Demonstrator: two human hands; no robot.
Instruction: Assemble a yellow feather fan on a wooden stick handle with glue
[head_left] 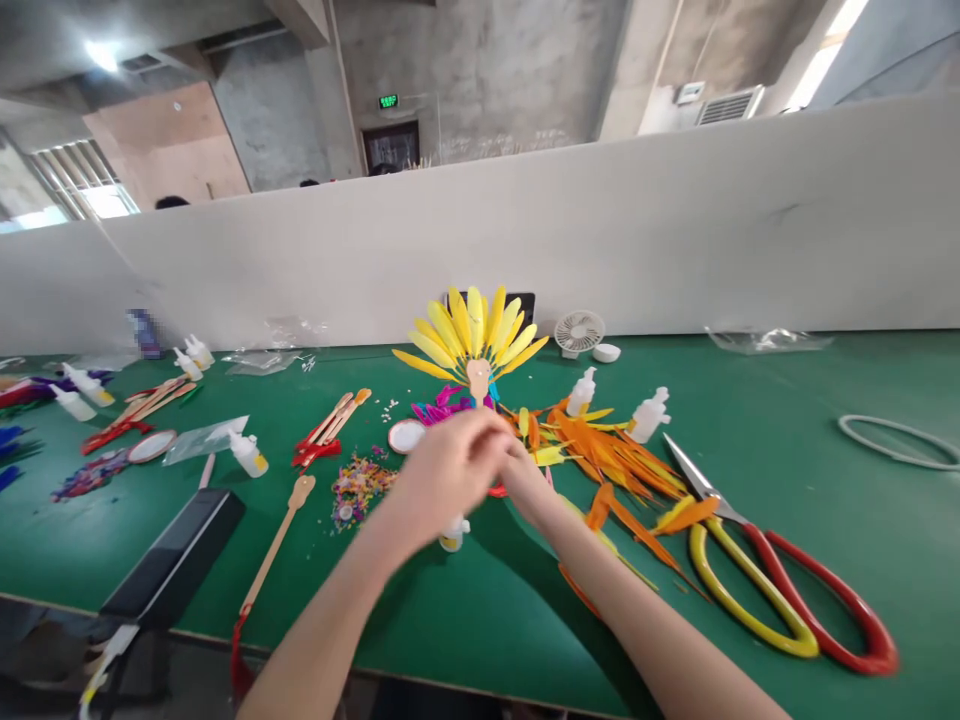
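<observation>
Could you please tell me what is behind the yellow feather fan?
A dark object, before the pale partition, shows past the yellow feathers, which cover its middle; I cannot identify it.

feather fan point(475, 335) over table point(810, 410), before low wall point(675, 230). left: bead heap point(361, 488), then lone stick point(274, 555), box point(176, 560) farther left at front edge. right: loose feathers point(619, 452), scissors point(725, 508) beside them, ring point(900, 425) far right. electric fan point(579, 332) behind loose feathers, near low wall.
</observation>
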